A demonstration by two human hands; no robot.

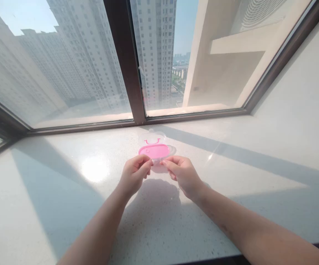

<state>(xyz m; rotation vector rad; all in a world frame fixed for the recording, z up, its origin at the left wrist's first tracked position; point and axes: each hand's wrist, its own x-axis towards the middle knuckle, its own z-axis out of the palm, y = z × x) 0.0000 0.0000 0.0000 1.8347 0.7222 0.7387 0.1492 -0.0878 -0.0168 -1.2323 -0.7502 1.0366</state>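
Both hands are held close together over the white speckled sill, just in front of a pink oval piece (156,150) that looks like a lid or shallow tray. My left hand (136,173) pinches thumb and forefinger together, and a small pale bit shows at the tips. In the same way, my right hand (183,175) is closed in a pinch, with a whitish bit at its fingertips. What they hold is too small to name, and I cannot tell if it is one piece. Behind the pink piece stands a clear plastic part (155,136) with a pink curved strip (152,141).
The white sill (217,162) carries bright sunlight and dark bands of shadow. Beyond it rises a large window with a brown frame (139,117). A white wall (303,73) closes off the right. The sill's dark front edge (211,260) shows at the bottom.
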